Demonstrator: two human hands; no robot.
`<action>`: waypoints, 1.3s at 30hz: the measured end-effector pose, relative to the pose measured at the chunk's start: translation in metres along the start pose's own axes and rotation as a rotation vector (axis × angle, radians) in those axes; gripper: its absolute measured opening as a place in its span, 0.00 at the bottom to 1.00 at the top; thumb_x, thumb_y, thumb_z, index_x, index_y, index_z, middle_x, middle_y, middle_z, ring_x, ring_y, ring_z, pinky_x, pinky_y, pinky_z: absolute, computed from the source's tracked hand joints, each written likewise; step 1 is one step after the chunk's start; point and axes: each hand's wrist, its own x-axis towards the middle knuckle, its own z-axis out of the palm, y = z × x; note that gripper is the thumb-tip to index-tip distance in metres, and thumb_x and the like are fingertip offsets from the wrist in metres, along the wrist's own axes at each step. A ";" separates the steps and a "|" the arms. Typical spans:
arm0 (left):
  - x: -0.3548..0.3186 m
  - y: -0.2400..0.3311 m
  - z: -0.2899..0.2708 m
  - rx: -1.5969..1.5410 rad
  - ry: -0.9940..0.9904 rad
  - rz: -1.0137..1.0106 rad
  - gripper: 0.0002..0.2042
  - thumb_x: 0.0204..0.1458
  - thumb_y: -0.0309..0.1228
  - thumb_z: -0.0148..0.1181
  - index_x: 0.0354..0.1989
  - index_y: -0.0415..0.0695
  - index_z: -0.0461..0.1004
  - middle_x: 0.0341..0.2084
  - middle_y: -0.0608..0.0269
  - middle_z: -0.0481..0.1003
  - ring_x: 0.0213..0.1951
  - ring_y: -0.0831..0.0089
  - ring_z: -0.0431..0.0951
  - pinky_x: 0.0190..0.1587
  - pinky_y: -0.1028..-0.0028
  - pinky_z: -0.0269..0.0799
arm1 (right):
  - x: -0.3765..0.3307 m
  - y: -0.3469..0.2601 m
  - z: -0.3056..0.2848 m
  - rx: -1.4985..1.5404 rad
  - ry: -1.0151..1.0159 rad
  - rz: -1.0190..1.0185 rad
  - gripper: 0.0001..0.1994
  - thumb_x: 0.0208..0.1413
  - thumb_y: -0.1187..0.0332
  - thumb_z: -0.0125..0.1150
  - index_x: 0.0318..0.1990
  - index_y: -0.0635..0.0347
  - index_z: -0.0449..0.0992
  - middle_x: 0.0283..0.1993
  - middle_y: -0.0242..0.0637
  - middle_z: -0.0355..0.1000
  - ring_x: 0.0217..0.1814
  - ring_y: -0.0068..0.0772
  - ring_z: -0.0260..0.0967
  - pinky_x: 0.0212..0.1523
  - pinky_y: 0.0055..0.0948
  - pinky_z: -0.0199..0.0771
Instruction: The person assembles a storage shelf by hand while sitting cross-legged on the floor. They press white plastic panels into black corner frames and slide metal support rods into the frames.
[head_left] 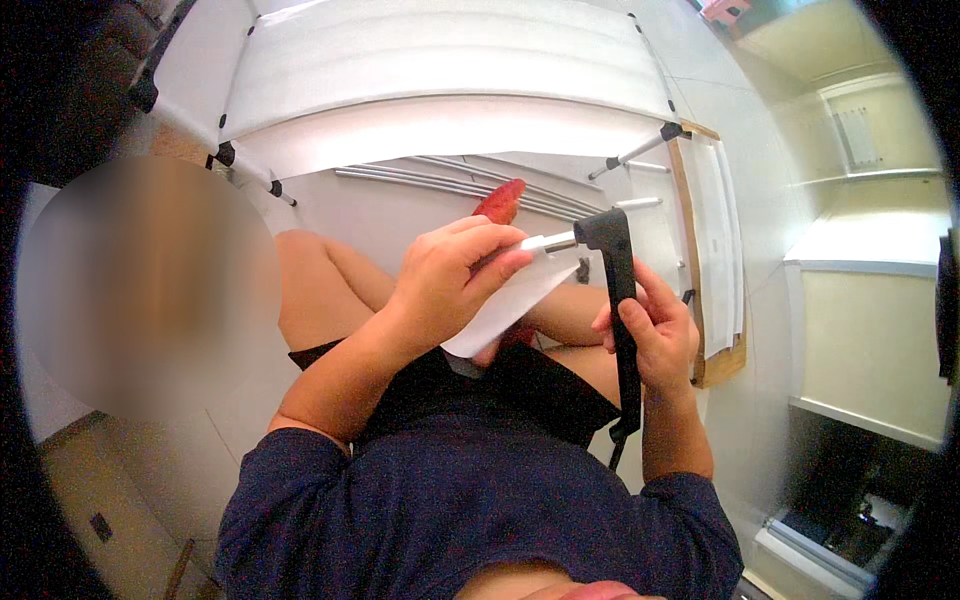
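Observation:
My left hand (455, 275) is closed around a metal tube (560, 242) that runs inside the sleeve of a white fabric sheet (515, 300). The sheet hangs from the tube over my lap. My right hand (660, 330) grips a long black plastic bar (622, 330), thumb on its near face and fingers behind. At the bar's upper end, a socket bends left and meets the bare end of the tube; how deep the tube sits cannot be told. A thin black cord or strap hangs from the bar's lower end.
Ahead stands a white fabric-covered rack (450, 70) with black corner connectors (671, 132). Several loose metal tubes (440, 180) lie on the floor beneath it. A wood-edged panel (722, 370) is at the right, before a pale cabinet (870, 340). A round blurred patch covers the left.

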 end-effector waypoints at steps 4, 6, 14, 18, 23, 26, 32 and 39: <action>-0.001 -0.001 0.001 0.009 0.039 0.034 0.08 0.49 0.32 0.58 0.32 0.42 0.75 0.24 0.56 0.73 0.25 0.60 0.74 0.28 0.69 0.69 | -0.002 -0.001 0.003 -0.076 0.020 -0.038 0.24 0.56 0.72 0.51 0.60 0.64 0.57 0.25 0.42 0.71 0.18 0.23 0.64 0.20 0.20 0.66; -0.002 -0.001 0.001 0.014 0.051 0.037 0.07 0.49 0.32 0.58 0.32 0.42 0.75 0.24 0.57 0.73 0.25 0.60 0.74 0.28 0.69 0.69 | -0.003 -0.001 0.006 -0.078 0.037 -0.035 0.24 0.55 0.73 0.51 0.60 0.64 0.57 0.24 0.42 0.70 0.18 0.23 0.64 0.20 0.20 0.66; -0.007 0.005 -0.006 0.110 0.055 0.097 0.06 0.49 0.33 0.57 0.32 0.45 0.75 0.23 0.60 0.72 0.25 0.60 0.74 0.27 0.68 0.69 | -0.007 0.004 0.002 -0.188 -0.011 -0.090 0.24 0.54 0.76 0.49 0.60 0.64 0.58 0.22 0.40 0.69 0.16 0.22 0.62 0.18 0.19 0.65; -0.009 0.008 -0.008 0.166 0.020 0.094 0.06 0.48 0.29 0.58 0.33 0.40 0.76 0.24 0.56 0.73 0.25 0.63 0.75 0.26 0.71 0.69 | -0.008 0.013 0.004 -0.233 0.001 -0.169 0.23 0.54 0.74 0.51 0.59 0.64 0.60 0.21 0.40 0.69 0.15 0.22 0.62 0.17 0.19 0.65; -0.010 0.013 -0.007 0.253 0.007 0.073 0.07 0.48 0.30 0.59 0.33 0.42 0.76 0.23 0.58 0.73 0.24 0.62 0.75 0.26 0.69 0.69 | -0.009 0.015 0.008 -0.163 0.004 -0.158 0.23 0.55 0.71 0.53 0.59 0.64 0.60 0.20 0.40 0.68 0.14 0.22 0.61 0.15 0.19 0.64; -0.012 0.013 -0.008 0.285 0.015 0.089 0.07 0.48 0.32 0.58 0.32 0.43 0.76 0.22 0.58 0.72 0.25 0.61 0.75 0.25 0.68 0.69 | -0.008 0.012 0.010 -0.148 -0.001 -0.112 0.23 0.55 0.68 0.53 0.58 0.67 0.61 0.19 0.40 0.67 0.12 0.23 0.60 0.13 0.19 0.63; -0.009 0.012 -0.005 0.269 -0.006 0.086 0.07 0.49 0.34 0.57 0.32 0.44 0.76 0.23 0.57 0.72 0.24 0.59 0.74 0.25 0.67 0.69 | -0.009 0.018 0.011 -0.018 0.051 -0.129 0.25 0.54 0.64 0.54 0.56 0.71 0.61 0.17 0.41 0.66 0.10 0.23 0.58 0.11 0.19 0.60; -0.008 0.012 -0.003 0.329 0.032 0.101 0.07 0.50 0.38 0.54 0.29 0.49 0.72 0.19 0.62 0.69 0.21 0.60 0.73 0.22 0.65 0.69 | -0.010 0.027 0.005 -0.173 0.085 -0.186 0.24 0.54 0.66 0.54 0.57 0.69 0.61 0.18 0.41 0.67 0.11 0.23 0.59 0.12 0.19 0.60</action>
